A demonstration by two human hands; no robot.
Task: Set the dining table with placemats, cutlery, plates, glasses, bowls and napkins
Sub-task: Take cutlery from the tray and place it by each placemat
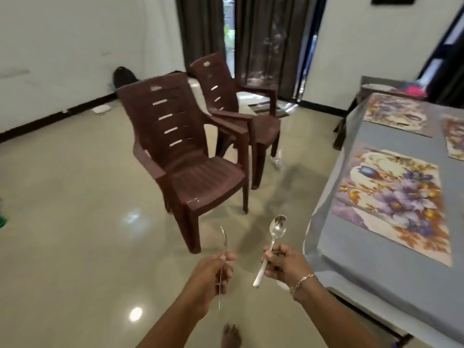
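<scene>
In the head view, the left hand (213, 272) pinches the left spoon (224, 241), which shows edge-on with its bowl up and its handle hanging below the fingers. The right hand (286, 264) grips the right spoon (277, 227), also near upright, with its bowl facing the camera. Both spoons are over the floor, off the table (376, 267). The nearest mat (391, 202) lies ahead and to the right, closer to the right hand, so I judge that spoon goes first, laid flat beside the mat.

A brown slatted plastic armchair (200, 177) and its twin (216, 71) stand on a glossy beige tiled floor (75, 222) that mirrors ceiling lights. White walls (62, 46) and dark grey curtains (271, 41) stand behind, with a grey-clothed dining table (371, 267) at right.
</scene>
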